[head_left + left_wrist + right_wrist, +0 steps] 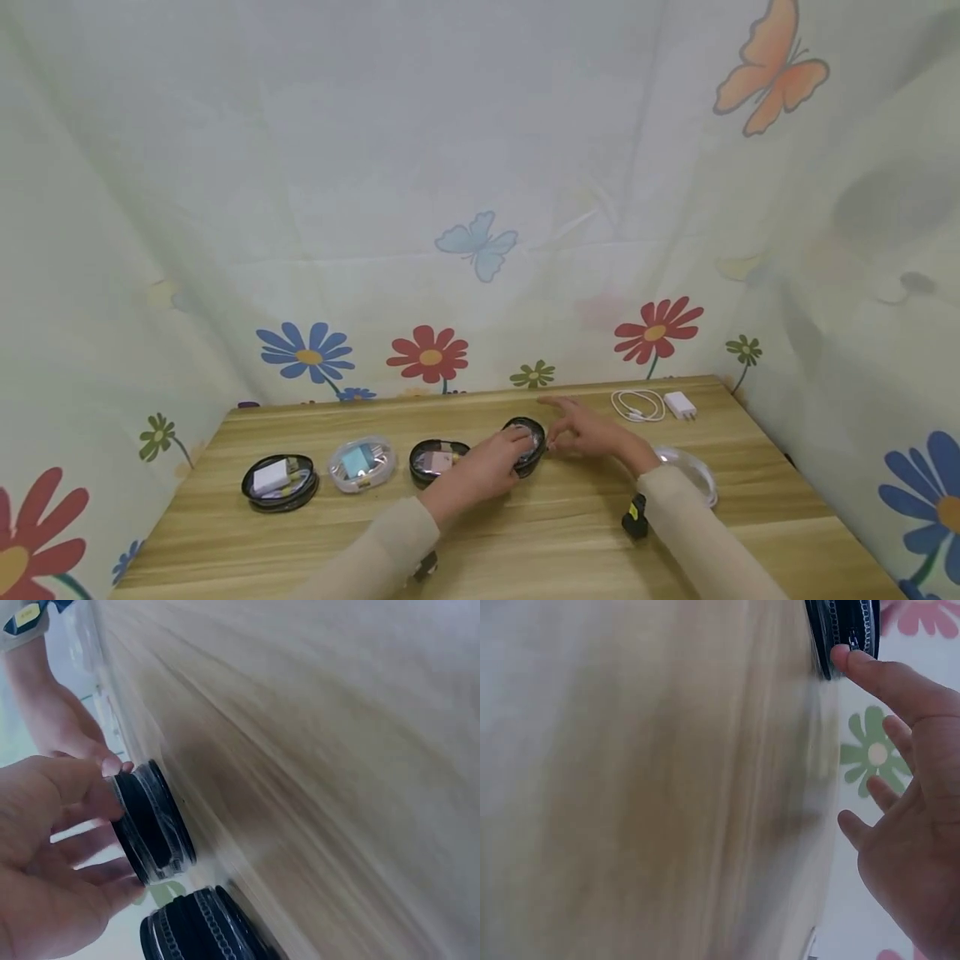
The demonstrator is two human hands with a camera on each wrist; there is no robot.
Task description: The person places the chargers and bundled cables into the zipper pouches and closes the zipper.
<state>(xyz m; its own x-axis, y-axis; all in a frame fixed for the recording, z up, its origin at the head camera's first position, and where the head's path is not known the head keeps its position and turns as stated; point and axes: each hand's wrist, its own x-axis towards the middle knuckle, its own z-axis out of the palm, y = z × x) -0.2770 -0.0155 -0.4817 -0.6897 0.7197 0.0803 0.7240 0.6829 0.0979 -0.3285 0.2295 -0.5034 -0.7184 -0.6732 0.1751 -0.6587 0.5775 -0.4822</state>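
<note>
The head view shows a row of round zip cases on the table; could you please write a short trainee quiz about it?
1. True or false: the left hand grips a black round case.
2. Which part of the right hand touches that case? A) a fingertip B) the flat palm C) nothing
3. Fill in: the white charger and coiled white cable lie near the table's far ____ corner.

Key:
1. True; in the left wrist view its fingers curl round the case's rim.
2. A; the right wrist view shows one fingertip on the zip edge, the other fingers spread.
3. right
</note>
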